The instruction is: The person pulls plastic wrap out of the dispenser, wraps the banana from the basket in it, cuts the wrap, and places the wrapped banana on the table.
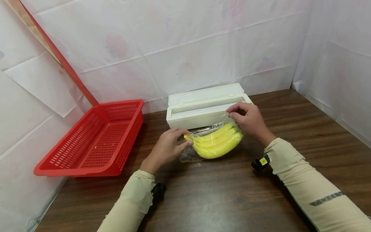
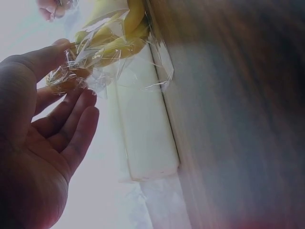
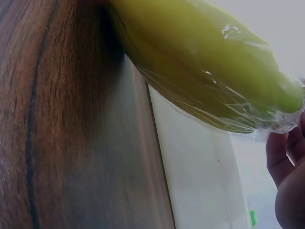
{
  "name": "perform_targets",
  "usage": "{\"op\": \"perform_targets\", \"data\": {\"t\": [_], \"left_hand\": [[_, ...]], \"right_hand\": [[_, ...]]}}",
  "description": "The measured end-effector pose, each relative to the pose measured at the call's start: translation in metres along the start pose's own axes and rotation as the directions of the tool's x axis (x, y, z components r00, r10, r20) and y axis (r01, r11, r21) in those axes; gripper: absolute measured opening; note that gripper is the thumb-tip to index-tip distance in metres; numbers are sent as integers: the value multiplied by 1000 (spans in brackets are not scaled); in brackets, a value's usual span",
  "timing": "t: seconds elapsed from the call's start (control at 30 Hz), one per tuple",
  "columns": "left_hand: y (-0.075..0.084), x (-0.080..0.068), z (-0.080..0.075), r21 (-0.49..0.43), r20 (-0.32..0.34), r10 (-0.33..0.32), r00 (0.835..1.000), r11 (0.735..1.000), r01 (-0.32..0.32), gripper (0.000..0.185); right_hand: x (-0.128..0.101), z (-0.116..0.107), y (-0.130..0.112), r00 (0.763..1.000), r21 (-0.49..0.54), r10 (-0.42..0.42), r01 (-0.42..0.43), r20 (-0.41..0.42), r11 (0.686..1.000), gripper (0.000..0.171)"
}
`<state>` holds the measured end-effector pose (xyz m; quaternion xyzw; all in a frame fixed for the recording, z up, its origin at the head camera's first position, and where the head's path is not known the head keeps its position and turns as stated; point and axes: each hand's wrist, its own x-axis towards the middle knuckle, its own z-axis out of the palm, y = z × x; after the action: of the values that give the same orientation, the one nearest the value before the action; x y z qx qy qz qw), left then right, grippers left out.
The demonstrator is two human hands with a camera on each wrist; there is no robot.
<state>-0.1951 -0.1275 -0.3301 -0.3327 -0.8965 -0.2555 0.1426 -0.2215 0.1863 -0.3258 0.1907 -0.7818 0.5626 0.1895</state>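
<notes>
Head view: your left hand (image 1: 165,146) pinches cling film (image 1: 191,154) at the bananas (image 1: 217,143), while your right hand (image 1: 249,120) grips the film's far edge, stretching it from the dispenser (image 1: 203,108).

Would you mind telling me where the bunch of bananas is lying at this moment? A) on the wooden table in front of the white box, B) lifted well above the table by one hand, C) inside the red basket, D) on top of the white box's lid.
A: the bananas, covered in clear film, lie on the wooden table just in front of the white box, between the left hand and the right hand, while the red basket stands apart.
</notes>
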Motion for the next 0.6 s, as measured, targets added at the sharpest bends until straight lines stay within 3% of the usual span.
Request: {"op": "perform_targets", "data": {"t": [0.17,0.37,0.5,0.6], "left_hand": [[1,-1,0,3,-5,6,1000,1000,-6,21],[4,0,0,0,1,-4,1000,1000,4,24],[7,1,0,0,4,-7,1000,1000,7,25],[9,2,1,10,0,6,1000,1000,-6,26]], "right_hand": [[1,1,-3,990,-57,-11,20,140,998,9],[1,-2,-6,955,-180,23,32,297,983,17],[2,-6,-12,909,-282,64,60,411,957,20],[3,-10,-20,857,-353,92,109,506,929,19]]}}
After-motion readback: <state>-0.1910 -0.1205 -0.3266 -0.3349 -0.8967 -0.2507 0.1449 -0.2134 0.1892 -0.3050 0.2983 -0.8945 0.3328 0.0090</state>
